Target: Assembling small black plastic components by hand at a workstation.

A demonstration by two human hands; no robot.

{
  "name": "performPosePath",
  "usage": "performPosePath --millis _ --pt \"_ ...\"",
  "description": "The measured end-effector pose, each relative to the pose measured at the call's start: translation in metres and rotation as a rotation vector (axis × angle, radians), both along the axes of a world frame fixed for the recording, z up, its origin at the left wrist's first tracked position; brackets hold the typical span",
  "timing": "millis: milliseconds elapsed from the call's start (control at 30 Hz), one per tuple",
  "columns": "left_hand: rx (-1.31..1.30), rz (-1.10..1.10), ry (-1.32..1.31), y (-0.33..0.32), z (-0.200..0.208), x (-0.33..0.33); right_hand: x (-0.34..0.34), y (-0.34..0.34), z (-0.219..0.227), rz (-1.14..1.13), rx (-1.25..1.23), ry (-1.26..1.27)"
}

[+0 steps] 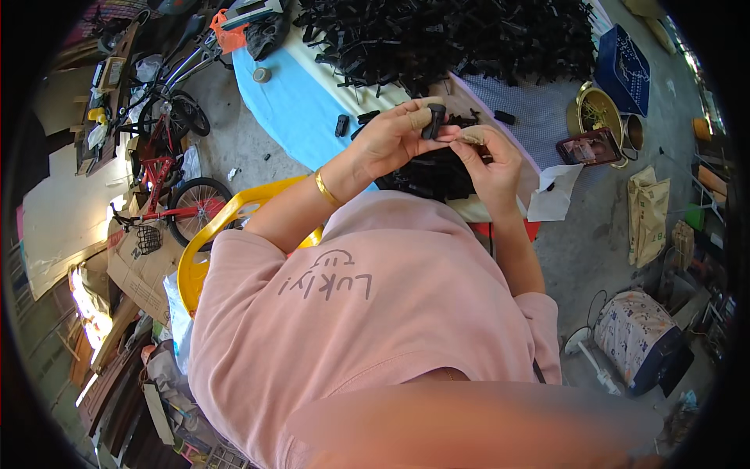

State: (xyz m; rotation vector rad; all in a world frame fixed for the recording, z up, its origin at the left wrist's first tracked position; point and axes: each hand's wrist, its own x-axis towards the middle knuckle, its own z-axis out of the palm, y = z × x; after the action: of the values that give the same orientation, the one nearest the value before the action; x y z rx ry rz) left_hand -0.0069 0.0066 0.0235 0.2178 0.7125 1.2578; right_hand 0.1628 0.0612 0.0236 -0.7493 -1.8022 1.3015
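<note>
My left hand (pixel 394 137) is closed around a small black plastic part (pixel 434 123), which stands up between thumb and fingers. My right hand (pixel 494 160) is beside it, thumb and forefinger pinched near the left fingertips; whatever they hold is too small to make out. Tan coverings wrap some of the fingertips on both hands. Beneath the hands, more black parts (pixel 430 178) lie heaped close to my body. One loose black piece (pixel 342 125) rests on the light-blue cloth (pixel 285 117) to the left. A large pile of similar black parts (pixel 445 39) spreads across the far side.
At right, a phone (pixel 590 148) leans by a gold-coloured pot (pixel 594 109) and a blue basket (pixel 623 70). White paper (pixel 555 191) hangs at the near right edge. A yellow chair (pixel 195 266) is under me. Bicycles (pixel 160 168) stand at left; a small round tin (pixel 262 75) sits on the cloth.
</note>
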Motion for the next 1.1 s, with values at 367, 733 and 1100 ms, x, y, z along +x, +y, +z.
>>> performPosePath --millis 367,733,1100 --pt "0.376 -0.167 0.788 -0.009 0.005 0.010 -0.010 0.002 -0.020 0.038 -0.366 -0.025" --pt "0.175 -0.069 0.748 -0.005 -0.006 0.003 -0.007 0.011 -0.011 0.204 -0.803 -0.032" --pt "0.274 0.128 1.007 -0.011 -0.022 0.006 -0.025 0.008 -0.017 0.173 -0.707 -0.104"
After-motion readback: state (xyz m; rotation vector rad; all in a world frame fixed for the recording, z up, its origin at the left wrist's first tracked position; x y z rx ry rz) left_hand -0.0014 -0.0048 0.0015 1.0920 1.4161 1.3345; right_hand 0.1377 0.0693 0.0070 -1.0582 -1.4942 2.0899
